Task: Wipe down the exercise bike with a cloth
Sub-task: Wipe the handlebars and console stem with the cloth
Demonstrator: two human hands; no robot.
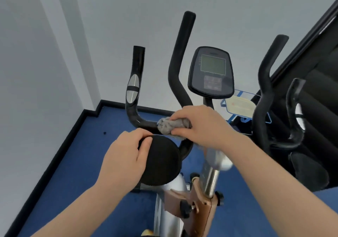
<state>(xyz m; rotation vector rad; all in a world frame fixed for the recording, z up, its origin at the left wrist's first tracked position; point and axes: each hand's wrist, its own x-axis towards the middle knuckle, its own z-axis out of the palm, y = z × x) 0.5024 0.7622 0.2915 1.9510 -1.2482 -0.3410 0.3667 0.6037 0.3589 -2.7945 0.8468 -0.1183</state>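
The exercise bike stands before me, with a black left handlebar (134,97) bearing silver pulse sensors, a dark console (212,72) and a silver post (210,178). My right hand (204,125) grips a bunched grey cloth (167,126) wrapped around the horizontal part of the left handlebar. My left hand (124,159) holds the edge of a round black pad (161,161) just below that bar, fingers curled over its rim. The bar under the cloth is hidden.
Two tall black swing handles (180,57) (265,83) rise beside the console. A right handlebar (296,112) and black equipment (314,94) crowd the right side. White walls meet at a corner on the left; blue carpet (87,154) below. A blue rack (239,105) stands behind.
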